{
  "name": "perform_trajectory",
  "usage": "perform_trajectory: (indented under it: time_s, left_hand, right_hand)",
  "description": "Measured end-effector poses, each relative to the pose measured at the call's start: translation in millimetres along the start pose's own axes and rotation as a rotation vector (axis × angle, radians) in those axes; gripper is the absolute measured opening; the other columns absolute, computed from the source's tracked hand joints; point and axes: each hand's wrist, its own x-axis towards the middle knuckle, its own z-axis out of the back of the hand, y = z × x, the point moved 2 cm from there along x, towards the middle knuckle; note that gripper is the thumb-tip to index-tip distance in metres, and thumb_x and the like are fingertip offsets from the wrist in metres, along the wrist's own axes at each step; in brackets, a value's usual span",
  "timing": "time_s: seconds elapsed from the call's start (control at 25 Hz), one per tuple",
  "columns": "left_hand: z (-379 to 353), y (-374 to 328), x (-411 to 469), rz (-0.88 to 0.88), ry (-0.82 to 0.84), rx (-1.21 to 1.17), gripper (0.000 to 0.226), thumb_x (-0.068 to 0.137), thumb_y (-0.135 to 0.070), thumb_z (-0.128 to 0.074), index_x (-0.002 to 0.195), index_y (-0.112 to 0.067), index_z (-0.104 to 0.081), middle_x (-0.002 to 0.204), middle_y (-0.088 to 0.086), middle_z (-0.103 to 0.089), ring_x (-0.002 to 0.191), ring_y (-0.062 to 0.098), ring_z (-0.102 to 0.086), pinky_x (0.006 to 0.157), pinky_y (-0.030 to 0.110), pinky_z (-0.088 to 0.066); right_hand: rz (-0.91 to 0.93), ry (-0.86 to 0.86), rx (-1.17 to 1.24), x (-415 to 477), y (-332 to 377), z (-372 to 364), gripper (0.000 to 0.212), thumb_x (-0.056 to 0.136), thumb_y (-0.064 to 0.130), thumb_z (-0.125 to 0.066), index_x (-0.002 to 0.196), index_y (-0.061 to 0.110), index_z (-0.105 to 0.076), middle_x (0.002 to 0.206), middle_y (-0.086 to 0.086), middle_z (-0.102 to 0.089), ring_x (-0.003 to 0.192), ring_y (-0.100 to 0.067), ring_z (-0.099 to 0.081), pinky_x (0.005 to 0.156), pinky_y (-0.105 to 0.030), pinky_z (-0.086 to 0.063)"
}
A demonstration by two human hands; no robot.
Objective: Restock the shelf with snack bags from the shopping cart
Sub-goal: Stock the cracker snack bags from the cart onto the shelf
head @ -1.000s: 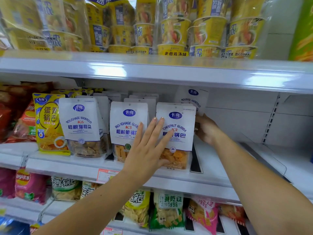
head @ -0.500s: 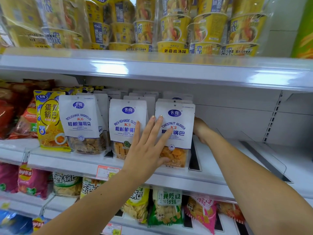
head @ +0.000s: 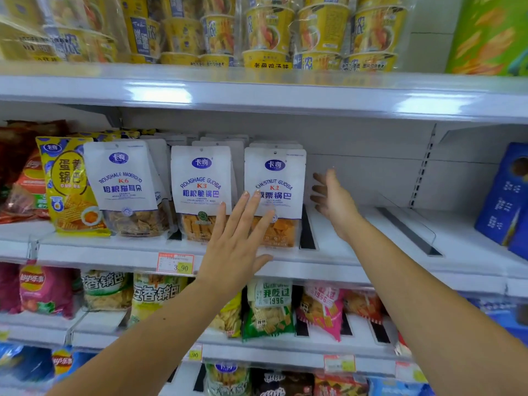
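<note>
Left hand (head: 238,241): released, fingers straight and spread. The fingertips lie on the lower front of the chestnut K2 bag (head: 275,178); the outermost finger overlaps the right edge of the K3 bag (head: 200,184).

Right hand (head: 333,202): released, fingers loosely extended, holding nothing. It hovers just right of the K2 row, above a bare stretch of the middle shelf (head: 337,252).

Task item location: the K2 bag stands upright at the front of its row on the middle shelf, with further white bags lined up behind it.

Adjacent items:
- K3 bag, touching or nearly touching the K2 bag on its left.
- K6 bag (head: 123,181), further left, tilted slightly.
- Yellow bag (head: 67,190), beside the K6 bag.
- Black divider strip (head: 308,234), just right of the K2 bag, between bag and right hand.
- Clear divider (head: 411,232), well right of the hand.
- Blue box (head: 503,195), at the far right.
- Price tag (head: 175,262), on the shelf edge.
- Noodle cups (head: 268,32), on the shelf above.
</note>
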Motion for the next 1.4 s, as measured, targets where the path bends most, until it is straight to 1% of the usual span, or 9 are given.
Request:
perform_trajectory:
  time_s: [0.16, 0.32, 0.56, 0.68, 0.8, 0.88, 0.96, 1.2, 1.4]
  left_hand:
    - [1, -14, -47, -0.076, 0.009, -0.168, 0.078, 0.087, -0.046, -0.064, 0.151, -0.017, -0.031, 0.161, 0.015, -0.02, 0.15, 0.03, -0.014, 0.121, 0.049, -0.014]
    - [-23, -48, -135, -0.236, 0.1, -0.392, 0.053, 0.094, -0.03, -0.061, 0.141, -0.01, -0.048, 0.155, 0.015, -0.034, 0.145, 0.03, -0.028, 0.12, 0.044, -0.021]
    - [-54, -104, -287, -0.156, 0.556, -0.671, 0.051, 0.093, -0.026, -0.063, 0.142, -0.017, -0.05, 0.156, 0.007, -0.035, 0.134, 0.028, -0.048, 0.091, 0.044, -0.056]
    - [-73, -120, -345, -0.031, 0.974, -0.706, 0.056, 0.1, -0.032, -0.049, 0.152, -0.028, -0.028, 0.164, -0.005, -0.007, 0.147, 0.021, -0.026, 0.097, 0.04, -0.052]
    - [-92, -133, -387, 0.06, 1.168, -0.695, 0.059, 0.099, -0.036, -0.049, 0.153, -0.028, -0.025, 0.164, -0.005, -0.004, 0.144, 0.022, -0.031, 0.107, 0.039, -0.042]
    - [-103, -143, -405, 0.183, 1.266, -0.702, 0.059, 0.099, -0.035, -0.05, 0.152, -0.026, -0.028, 0.164, -0.002, -0.008, 0.145, 0.022, -0.03, 0.112, 0.038, -0.037]
    - [-111, -156, -417, 0.389, 1.326, -0.713, 0.056, 0.098, -0.033, -0.053, 0.15, -0.022, -0.034, 0.162, 0.002, -0.018, 0.143, 0.021, -0.033, 0.113, 0.034, -0.035]
    - [-101, -205, -456, 1.208, 1.35, -0.688, 0.043, 0.093, -0.025, -0.061, 0.135, -0.018, -0.055, 0.132, 0.01, -0.061, 0.114, 0.025, -0.062, 0.095, 0.025, -0.043]
    - [-111, -232, -477, 1.495, 1.278, -0.726, 0.037, 0.094, -0.022, -0.059, 0.132, -0.022, -0.058, 0.134, 0.006, -0.061, 0.109, 0.024, -0.064, 0.091, 0.025, -0.046]
  right_hand:
    - [0.177, -0.229, 0.079, -82, -10, 17, 0.043, 0.105, 0.036, -0.028, 0.106, 0.012, -0.063, 0.102, -0.011, -0.066, 0.084, -0.019, -0.063, 0.079, -0.034, -0.051]
    - [0.148, -0.394, 0.044, -177, -76, 27, 0.042, 0.105, 0.03, -0.034, 0.083, 0.01, -0.064, 0.071, -0.007, -0.063, 0.057, -0.018, -0.057, 0.054, -0.028, -0.05]
    - [-0.374, -0.241, -0.151, -299, -256, 32, 0.031, 0.103, 0.028, -0.041, 0.085, 0.016, -0.063, 0.08, -0.006, -0.064, 0.068, -0.019, -0.059, 0.071, -0.04, -0.051]
    - [-0.664, -0.166, -0.194, -334, -329, 43, 0.022, 0.102, 0.025, -0.045, 0.095, 0.014, -0.062, 0.094, -0.008, -0.061, 0.079, -0.017, -0.059, 0.08, -0.035, -0.049]
    - [-0.837, -0.048, -0.447, -352, -388, 65, 0.036, 0.102, 0.029, -0.042, 0.123, 0.007, -0.06, 0.127, -0.013, -0.059, 0.115, -0.029, -0.058, 0.103, -0.045, -0.042]
    - [-0.864, 0.037, -0.515, -355, -415, 78, 0.038, 0.102, 0.03, -0.04, 0.131, 0.011, -0.056, 0.134, -0.01, -0.054, 0.126, -0.03, -0.051, 0.109, -0.046, -0.037]
    - [-0.881, 0.124, -0.536, -354, -441, 92, 0.037, 0.102, 0.029, -0.041, 0.131, 0.009, -0.055, 0.119, -0.01, -0.056, 0.123, -0.032, -0.053, 0.104, -0.045, -0.04]
    - [-1.066, 0.471, -0.578, -320, -500, 117, 0.045, 0.1, 0.032, -0.047, 0.142, 0.018, -0.042, 0.134, -0.011, -0.052, 0.115, -0.033, -0.058, 0.092, -0.041, -0.048]
    - [-1.09, 0.587, -0.578, -300, -551, 81, 0.048, 0.1, 0.03, -0.048, 0.144, 0.014, -0.038, 0.135, -0.016, -0.051, 0.122, -0.034, -0.052, 0.104, -0.044, -0.042]
